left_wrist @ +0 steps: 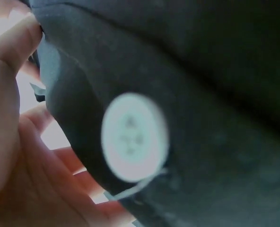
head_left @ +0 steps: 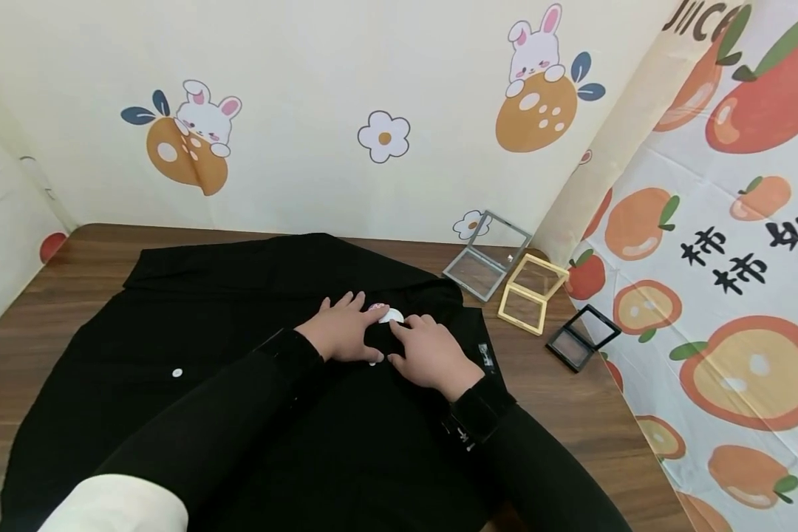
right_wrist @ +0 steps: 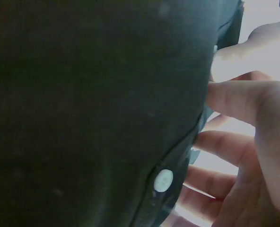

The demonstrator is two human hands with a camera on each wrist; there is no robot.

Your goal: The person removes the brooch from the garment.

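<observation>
A black button shirt lies spread out, with white buttons on it. My left hand rests on the cloth near the collar, its fingers spread. Close on its right, my right hand touches the same part, thumb toward the left thumb. Between the hands shows a white round patch, partly covered by the left fingers. The left wrist view has a large, blurred white button on the cloth. In the right wrist view a smaller button sits near a seam. Cloth hides some fingertips in both wrist views.
Three hinged square cases stand open at the right on the wooden table: a grey case, a yellow case and a black case. A printed cloth wall rises behind, and a fruit-patterned one stands at right.
</observation>
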